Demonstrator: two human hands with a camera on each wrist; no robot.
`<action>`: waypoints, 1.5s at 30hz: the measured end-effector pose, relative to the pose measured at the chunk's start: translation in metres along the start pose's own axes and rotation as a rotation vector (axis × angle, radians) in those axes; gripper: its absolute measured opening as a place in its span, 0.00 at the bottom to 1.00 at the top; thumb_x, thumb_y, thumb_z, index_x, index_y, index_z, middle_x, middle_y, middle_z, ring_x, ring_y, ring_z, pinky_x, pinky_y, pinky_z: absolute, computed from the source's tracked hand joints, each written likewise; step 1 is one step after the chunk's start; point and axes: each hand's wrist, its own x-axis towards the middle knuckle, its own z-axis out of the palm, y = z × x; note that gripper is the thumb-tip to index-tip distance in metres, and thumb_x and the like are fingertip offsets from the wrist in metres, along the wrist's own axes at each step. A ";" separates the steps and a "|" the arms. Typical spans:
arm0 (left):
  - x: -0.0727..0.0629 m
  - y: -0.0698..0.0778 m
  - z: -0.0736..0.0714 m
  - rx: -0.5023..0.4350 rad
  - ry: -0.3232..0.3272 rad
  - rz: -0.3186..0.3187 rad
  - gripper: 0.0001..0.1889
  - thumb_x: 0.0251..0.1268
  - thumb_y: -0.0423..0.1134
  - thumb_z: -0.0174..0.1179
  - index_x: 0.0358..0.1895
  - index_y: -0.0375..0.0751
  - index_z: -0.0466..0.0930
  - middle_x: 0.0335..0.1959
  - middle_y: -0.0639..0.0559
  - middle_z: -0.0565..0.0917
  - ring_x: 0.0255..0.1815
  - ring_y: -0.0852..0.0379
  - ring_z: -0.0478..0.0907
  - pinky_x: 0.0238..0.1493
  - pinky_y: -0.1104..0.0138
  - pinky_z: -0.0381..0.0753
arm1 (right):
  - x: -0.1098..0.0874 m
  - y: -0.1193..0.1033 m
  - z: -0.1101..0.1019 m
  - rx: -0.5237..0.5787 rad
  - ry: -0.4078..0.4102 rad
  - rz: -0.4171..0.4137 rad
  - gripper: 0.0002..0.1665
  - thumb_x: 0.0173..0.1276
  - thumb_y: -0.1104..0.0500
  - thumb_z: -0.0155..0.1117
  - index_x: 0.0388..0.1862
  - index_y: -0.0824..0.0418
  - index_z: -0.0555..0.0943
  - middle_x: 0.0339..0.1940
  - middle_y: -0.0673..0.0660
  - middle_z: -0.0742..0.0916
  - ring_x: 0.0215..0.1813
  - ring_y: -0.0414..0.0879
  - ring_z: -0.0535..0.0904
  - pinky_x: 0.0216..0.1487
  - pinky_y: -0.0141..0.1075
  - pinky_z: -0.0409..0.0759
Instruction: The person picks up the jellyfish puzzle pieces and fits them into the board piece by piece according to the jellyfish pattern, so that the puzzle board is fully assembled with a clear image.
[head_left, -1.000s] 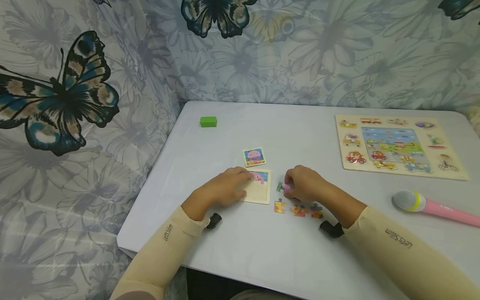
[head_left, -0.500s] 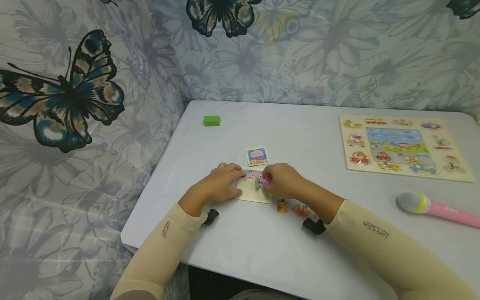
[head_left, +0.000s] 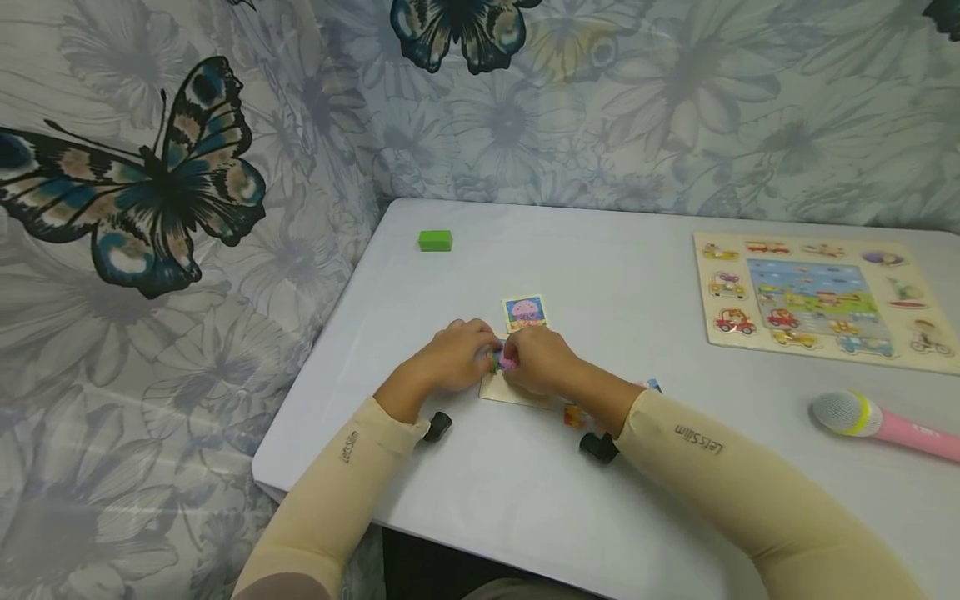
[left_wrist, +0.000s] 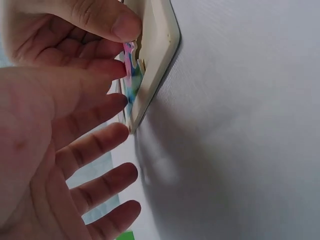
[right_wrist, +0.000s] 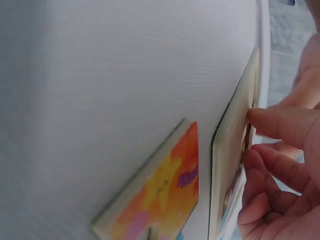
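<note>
A small wooden puzzle tray [head_left: 517, 395] lies under both hands, its upper part mostly hidden. My right hand [head_left: 546, 360] pinches a pink and green jigsaw piece [left_wrist: 132, 75] between thumb and fingers, low over the tray's picture area. Across from it, my left hand [head_left: 453, 357] has its fingers spread at the tray's left side, the nearest fingertips right at the piece. Just beyond the tray is a square card [head_left: 525, 312] with a pink octopus picture. An orange and yellow jigsaw piece [right_wrist: 162, 187] lies beside the tray, near the right wrist.
Under the right forearm, a blue-edged piece [head_left: 651, 385] partly shows. A vehicle puzzle board [head_left: 817, 292] lies at the back right, with a pink microphone [head_left: 885, 423] in front of it. A green block [head_left: 435, 241] sits at the back left of the white table [head_left: 600, 250].
My right hand has taken the pink and green piece from the loose pieces and moved left to the tray. My left hand stays at the tray's left side. The head view has shifted slightly.
</note>
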 end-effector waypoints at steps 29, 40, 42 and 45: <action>0.013 0.020 -0.003 0.147 -0.002 -0.062 0.12 0.72 0.44 0.62 0.55 0.53 0.84 0.59 0.55 0.79 0.60 0.51 0.74 0.65 0.53 0.74 | -0.038 0.034 -0.048 -0.088 -0.073 0.167 0.20 0.66 0.52 0.72 0.55 0.57 0.85 0.50 0.58 0.85 0.50 0.53 0.79 0.53 0.48 0.79; 0.006 0.018 0.002 0.213 0.067 0.001 0.12 0.73 0.43 0.63 0.56 0.54 0.84 0.60 0.55 0.80 0.58 0.52 0.76 0.61 0.56 0.77 | -0.092 0.076 -0.044 -0.134 -0.069 0.203 0.23 0.59 0.52 0.79 0.51 0.58 0.84 0.45 0.57 0.82 0.44 0.52 0.75 0.48 0.47 0.78; 0.006 0.019 0.002 0.230 0.067 -0.002 0.13 0.73 0.44 0.63 0.57 0.54 0.84 0.59 0.56 0.80 0.57 0.53 0.76 0.60 0.57 0.77 | -0.098 0.081 -0.043 -0.109 -0.042 0.189 0.21 0.59 0.53 0.79 0.48 0.58 0.84 0.44 0.56 0.82 0.44 0.52 0.74 0.48 0.47 0.77; 0.006 0.023 0.001 0.235 0.057 0.007 0.15 0.72 0.44 0.64 0.59 0.55 0.83 0.59 0.56 0.80 0.57 0.54 0.75 0.61 0.57 0.76 | -0.102 0.084 -0.041 -0.053 -0.014 0.179 0.18 0.60 0.55 0.79 0.45 0.58 0.83 0.41 0.55 0.82 0.44 0.52 0.74 0.48 0.46 0.77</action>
